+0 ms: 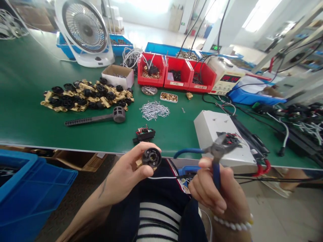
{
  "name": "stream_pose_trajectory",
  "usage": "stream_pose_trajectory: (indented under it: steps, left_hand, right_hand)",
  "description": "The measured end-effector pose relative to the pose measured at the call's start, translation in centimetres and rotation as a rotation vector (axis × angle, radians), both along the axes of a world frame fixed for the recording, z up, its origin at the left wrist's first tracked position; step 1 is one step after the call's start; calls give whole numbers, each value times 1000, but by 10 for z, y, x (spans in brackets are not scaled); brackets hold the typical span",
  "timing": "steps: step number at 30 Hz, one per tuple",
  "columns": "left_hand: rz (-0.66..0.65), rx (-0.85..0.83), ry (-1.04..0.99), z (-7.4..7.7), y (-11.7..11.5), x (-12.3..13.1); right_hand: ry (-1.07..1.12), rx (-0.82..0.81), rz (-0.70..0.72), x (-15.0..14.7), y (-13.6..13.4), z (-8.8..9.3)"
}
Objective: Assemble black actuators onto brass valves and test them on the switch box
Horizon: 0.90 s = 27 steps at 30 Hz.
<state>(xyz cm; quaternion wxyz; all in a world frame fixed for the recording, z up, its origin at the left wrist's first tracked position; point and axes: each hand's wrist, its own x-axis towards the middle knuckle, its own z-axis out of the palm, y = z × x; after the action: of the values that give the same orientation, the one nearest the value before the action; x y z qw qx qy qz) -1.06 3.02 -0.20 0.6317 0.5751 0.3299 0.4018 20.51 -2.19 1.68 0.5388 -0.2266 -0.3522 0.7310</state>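
My left hand [131, 169] grips a round black fitting [151, 158] with a brass part under it, its open face turned up toward me. In my right hand [212, 186] are pliers [217, 151] with blue handles; their jaws point right, in front of a white box [224, 134], and the handles are spread apart. Just beyond my left hand lies a small black housing [145, 133] with a circuit board and red wires. Further back is a heap of thin metal clips [154, 110].
Black-and-brass fittings [88, 94] are heaped on the left, behind a long dark-grey tool [96, 118]. Red bins [151, 80], a small tray of brass parts [169, 97] and a power supply [224, 79] stand at the back. A white fan [87, 32] stands back left; a blue crate [32, 181] sits lower left.
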Motion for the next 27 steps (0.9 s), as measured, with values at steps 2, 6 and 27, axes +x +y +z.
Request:
stream_pose_trajectory:
  steps: [2, 6, 27]
  left_hand:
    - [46, -21, 23, 5, -4, 2]
    - [43, -76, -128, 8, -15, 12]
    - [151, -14, -161, 10, -28, 24]
  right_hand:
    - [17, 75, 14, -6, -4, 0]
    - [-101, 209, -117, -16, -7, -11]
    - [-472, -173, -103, -33, -11, 2]
